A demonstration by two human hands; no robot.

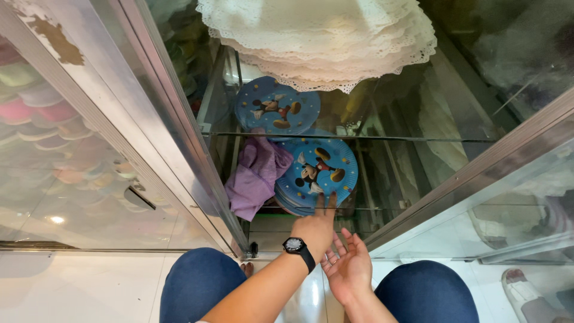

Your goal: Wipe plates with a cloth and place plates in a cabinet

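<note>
Glass shelves [359, 139] of a display cabinet hold a stack of blue cartoon paper plates [317, 176]; left hand [315, 230] reaches it, fingers spread on its near edge; right hand [348, 269] waits open below; purple cloth [256, 173] beside could snag, tipping plates off

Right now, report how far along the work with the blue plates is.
Done: cabinet open, blue paper plates stacked on the lower shelf beside a purple cloth. In hand: left hand touches the stack's front edge; right hand open, empty. Left: plates not lifted out.
</note>
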